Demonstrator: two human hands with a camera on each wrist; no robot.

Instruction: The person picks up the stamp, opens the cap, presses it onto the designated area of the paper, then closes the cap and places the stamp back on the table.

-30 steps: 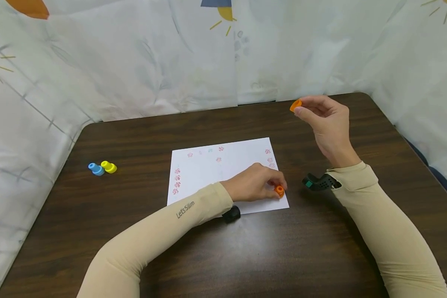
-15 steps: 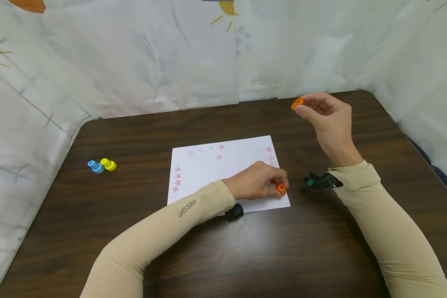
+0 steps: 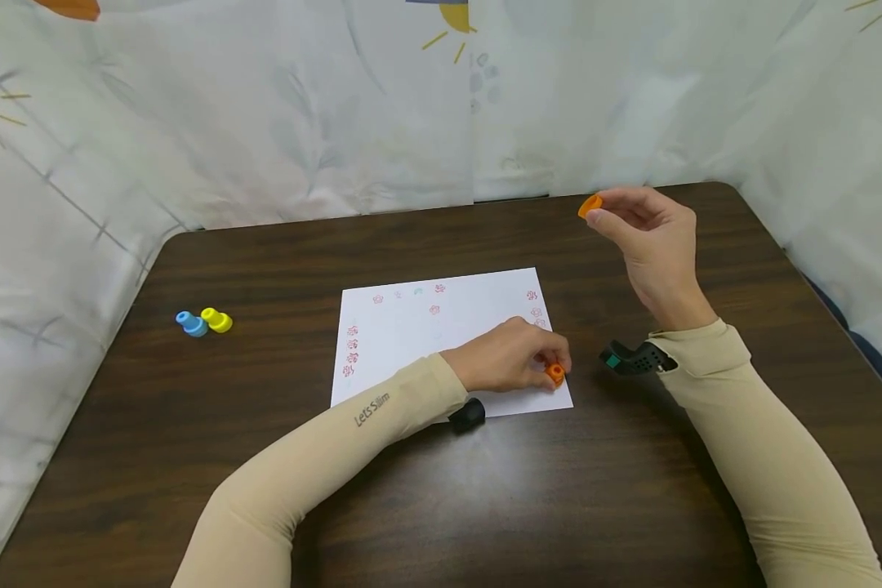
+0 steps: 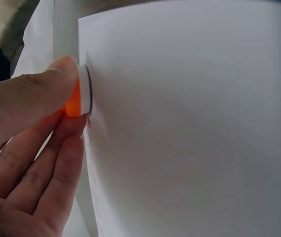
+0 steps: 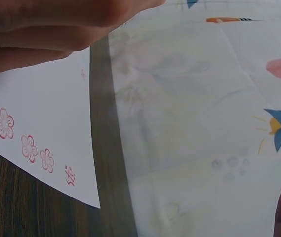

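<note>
The orange stamp (image 3: 554, 375) is held on the sheet of paper (image 3: 412, 335), just beside the right edge of it and near the lower right corner. It is pinched between the thumb and the fingers of the left hand (image 3: 510, 357), which is nearly closed around it; in the left wrist view, the remaining fingers are seen to be more loosely bent. In that same view the white base of the stamp is turned to the paper and appears to be touching it; the face below cannot be seen. An orange cap (image 3: 590, 207) is pinched between the thumb and fingertips of the right hand (image 3: 650, 237), which is raised over the far right part of the table (image 3: 118, 457), well apart from the paper. Several small red prints (image 3: 352, 344) are found along the left, top and right sides of the paper, and one green print (image 3: 418, 291) is placed in the top row. By the right wrist view, four of the red prints along one edge are shown as flowers. Far to the left of the paper, a blue stamp (image 3: 192, 324) and a yellow stamp (image 3: 216, 320) are seen lying close together on the table. Both arms are covered by beige sleeves (image 3: 764, 441), and a black band (image 3: 635, 359) is worn at the right wrist. Behind the table, a pale patterned cloth (image 3: 338, 122) is hung.
</note>
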